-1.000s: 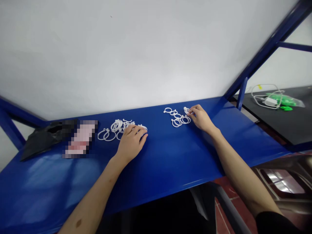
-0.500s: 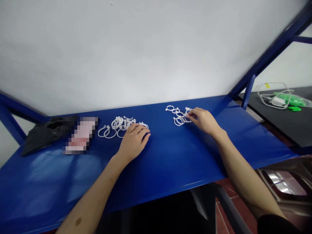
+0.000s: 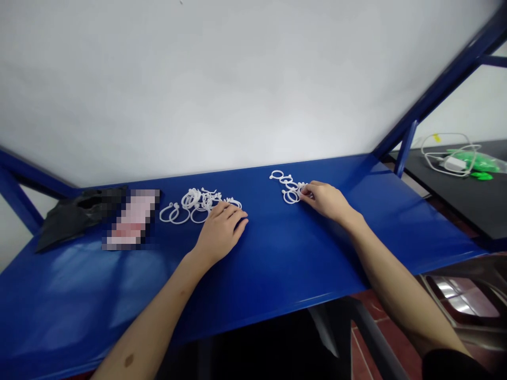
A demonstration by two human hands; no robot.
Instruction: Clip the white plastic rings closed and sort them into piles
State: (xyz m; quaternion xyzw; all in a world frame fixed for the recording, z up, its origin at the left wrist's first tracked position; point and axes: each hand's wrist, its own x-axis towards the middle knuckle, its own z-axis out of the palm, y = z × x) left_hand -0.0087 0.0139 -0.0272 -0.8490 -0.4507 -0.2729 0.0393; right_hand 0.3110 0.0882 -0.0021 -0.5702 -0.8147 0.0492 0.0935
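Note:
White plastic curtain rings with small eyelets lie in two groups on a blue tabletop (image 3: pixel 273 264). My left hand (image 3: pixel 222 227) lies palm down at the near right side of the larger, tangled pile (image 3: pixel 191 199); its fingers are stretched out and loosely apart, hiding some rings. At the smaller group (image 3: pixel 291 196), several rings lie partly overlapping. My right hand (image 3: pixel 322 199) pinches a curtain ring (image 3: pixel 302 192) at that group's right edge, thumb and index finger together. The hand covers part of this ring.
On the left lie a black plastic bag (image 3: pixel 75 214) and a pixelated pinkish flat object (image 3: pixel 137 216). A white wall stands behind the tabletop, with blue frame bars (image 3: pixel 406 148) at both sides. On a dark table to the right are a white charger with cable (image 3: pixel 453 163) and green items (image 3: pixel 481 175).
My right hand has shifted slightly left and down, bringing a ring closer to the others in the smaller group. My left hand has slid slightly right.

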